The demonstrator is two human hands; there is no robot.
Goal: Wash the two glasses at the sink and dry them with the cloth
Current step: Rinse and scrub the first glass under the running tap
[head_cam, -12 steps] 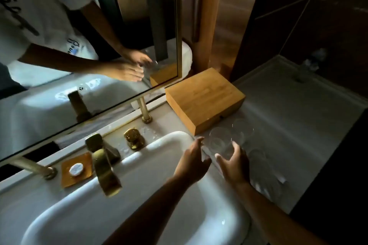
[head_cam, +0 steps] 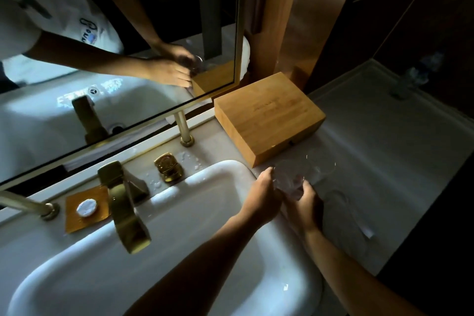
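Note:
A clear glass (head_cam: 291, 182) sits low over the counter just right of the white sink (head_cam: 223, 169), in front of the wooden box. My left hand (head_cam: 261, 194) curls against its left side. From the right, my right hand (head_cam: 306, 204) wraps around it. A second clear glass (head_cam: 322, 168) stands just behind, faint against the counter. A pale cloth (head_cam: 345, 223) lies on the counter to the right of my right hand, and its outline is hard to make out.
A brass faucet (head_cam: 125, 209) overhangs the basin, with a brass knob (head_cam: 168, 167) to its right. A round soap rests on a small tray (head_cam: 74, 223) to the left. The wooden box (head_cam: 269, 115) stands behind the glasses, below the mirror (head_cam: 102, 72). The counter's right edge drops to a dark floor.
Both hands have closed in on the nearer glass; before, they were spread open on either side of it.

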